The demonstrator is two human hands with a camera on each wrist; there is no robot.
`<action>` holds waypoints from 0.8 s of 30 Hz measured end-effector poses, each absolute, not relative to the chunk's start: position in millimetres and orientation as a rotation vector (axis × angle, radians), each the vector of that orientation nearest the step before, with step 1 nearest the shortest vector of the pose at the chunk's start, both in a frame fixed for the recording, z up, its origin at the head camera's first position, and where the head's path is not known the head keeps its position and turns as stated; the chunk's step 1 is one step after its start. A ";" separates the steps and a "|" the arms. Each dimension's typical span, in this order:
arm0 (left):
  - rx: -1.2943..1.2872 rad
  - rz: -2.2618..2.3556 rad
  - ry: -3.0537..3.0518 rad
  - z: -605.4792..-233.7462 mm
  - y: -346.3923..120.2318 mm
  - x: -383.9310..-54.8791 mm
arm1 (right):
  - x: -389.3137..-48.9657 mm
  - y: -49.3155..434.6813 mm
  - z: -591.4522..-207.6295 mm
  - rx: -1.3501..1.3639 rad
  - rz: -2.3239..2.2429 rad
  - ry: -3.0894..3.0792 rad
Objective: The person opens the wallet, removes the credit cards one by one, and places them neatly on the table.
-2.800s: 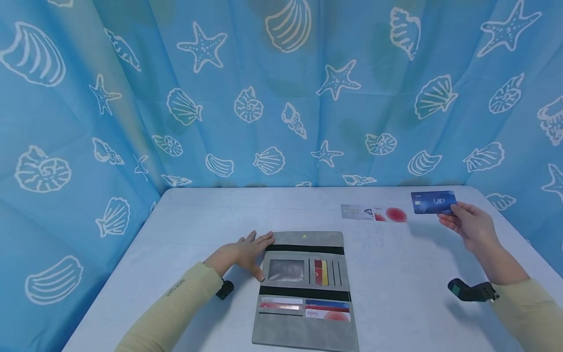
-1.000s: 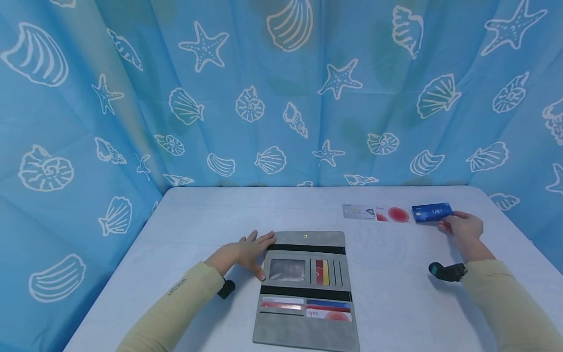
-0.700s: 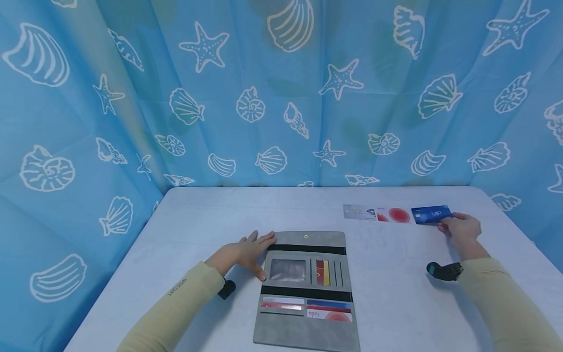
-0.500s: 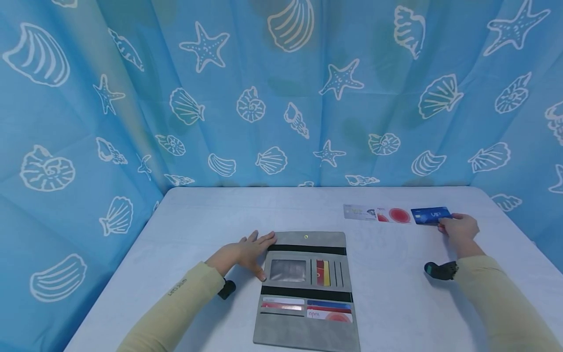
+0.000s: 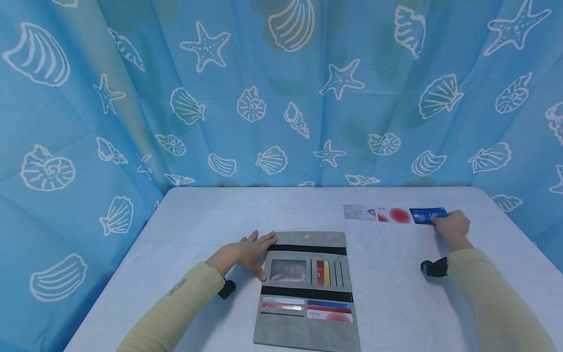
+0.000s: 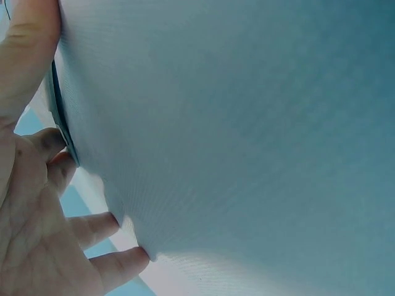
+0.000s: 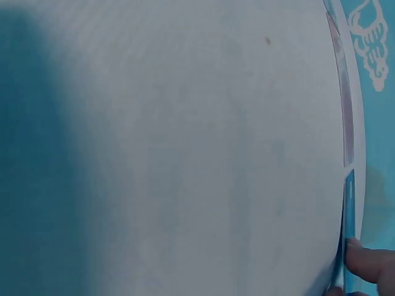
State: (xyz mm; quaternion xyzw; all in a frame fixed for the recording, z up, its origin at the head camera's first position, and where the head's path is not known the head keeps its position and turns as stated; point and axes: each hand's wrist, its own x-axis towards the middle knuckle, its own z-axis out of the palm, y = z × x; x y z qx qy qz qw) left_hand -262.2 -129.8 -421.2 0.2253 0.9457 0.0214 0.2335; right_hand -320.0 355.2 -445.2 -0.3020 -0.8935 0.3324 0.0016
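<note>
A blue VIP card [image 5: 424,215] lies at the far right of the table, its right end covered by my right hand [image 5: 453,227]. In the right wrist view my thumb [image 7: 365,261] is on the card's face and a fingertip shows at its edge, pinching it. A grey wallet [image 5: 303,327] lies unfolded with several cards in its slots. Against its upper left edge rests my left hand [image 5: 247,254], fingers spread. In the left wrist view, its fingertips [image 6: 126,264] touch the tablecloth and the wallet's edge.
A silver card [image 5: 358,212] and a white card with a red circle [image 5: 398,215] lie in a row left of the blue card. White cloth covers the table [image 5: 211,210]. A blue curtain [image 5: 272,122] with shell prints hangs behind.
My right hand has lowered the blue card from the air to the table and slid it left, close beside the red-circle card. My left hand stays on the wallet.
</note>
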 end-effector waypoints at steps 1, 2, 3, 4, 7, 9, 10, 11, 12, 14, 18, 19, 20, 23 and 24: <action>0.622 0.060 2.597 -421.3 -129.7 -262.2 | -319.1 353.8 -443.7 -0.942 1.033 -2.827; 0.621 0.061 2.596 -421.4 -129.7 -262.2 | -318.3 352.6 -442.6 -0.933 1.011 -2.857; 0.619 0.060 2.595 -421.6 -129.7 -262.2 | -317.3 351.5 -441.7 -0.924 0.990 -2.881; 0.616 0.059 2.595 -421.5 -129.7 -262.2 | -316.4 350.6 -441.1 -0.913 0.959 -2.909; 0.608 0.063 2.596 -421.5 -129.7 -262.2 | -314.2 348.9 -440.6 -0.890 0.893 -2.967; 0.601 0.063 2.598 -422.0 -129.9 -262.4 | -313.6 348.3 -441.1 -0.885 0.863 -2.984; 0.600 0.066 2.599 -422.1 -129.8 -262.4 | -313.3 348.2 -441.0 -0.889 0.851 -2.990; 0.601 0.067 2.600 -422.1 -129.7 -262.2 | -313.1 348.0 -440.9 -0.899 0.845 -2.993; 0.603 0.065 2.600 -421.9 -129.6 -262.0 | -313.0 348.2 -440.8 -0.909 0.837 -2.996; 0.607 0.063 2.597 -421.6 -129.5 -261.8 | -313.1 348.8 -440.8 -0.929 0.814 -3.012; 0.611 0.054 2.592 -420.9 -129.6 -262.5 | -314.1 351.2 -441.5 -0.964 0.808 -3.032; 0.609 0.054 2.590 -420.9 -129.7 -262.8 | -314.4 351.9 -441.7 -0.964 0.814 -3.034; 0.608 0.052 2.590 -420.7 -129.7 -263.0 | -314.7 352.6 -442.0 -0.968 0.831 -3.030; 0.606 0.058 2.590 -419.9 -129.2 -262.4 | -315.4 356.9 -443.4 -0.975 0.874 -3.013; 0.605 0.059 2.589 -419.8 -129.1 -262.2 | -315.7 359.0 -444.1 -0.974 0.895 -3.000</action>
